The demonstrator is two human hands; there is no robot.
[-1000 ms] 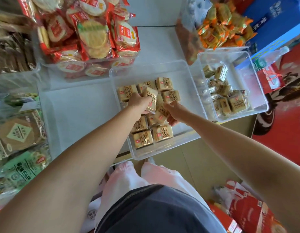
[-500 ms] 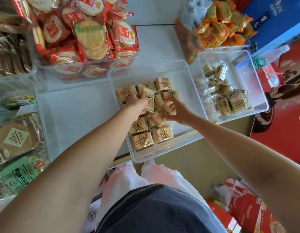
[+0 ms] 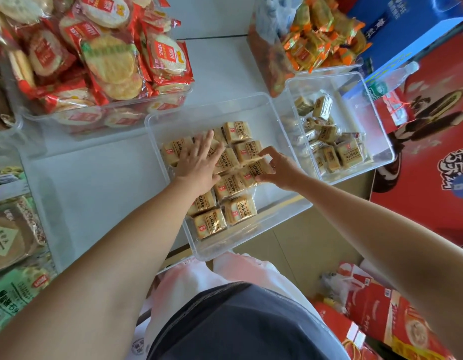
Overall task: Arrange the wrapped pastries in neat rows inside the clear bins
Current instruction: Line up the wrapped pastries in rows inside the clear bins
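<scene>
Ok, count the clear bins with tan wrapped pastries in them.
2. The middle bin holds them mostly in rows. The right bin, just beside it at the shelf edge, holds a loose pile. More may be hidden beyond the view's left edge.

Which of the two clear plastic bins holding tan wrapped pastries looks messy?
The clear plastic bin on the right: its tan wrapped pastries lie tilted in a heap, while the middle bin holds flat rows.

White desk [image 3: 95, 183], evenly lit. Beige tiled floor [image 3: 303, 245] below its front edge. Red cartons [image 3: 375, 315] on the floor, right side.
</scene>
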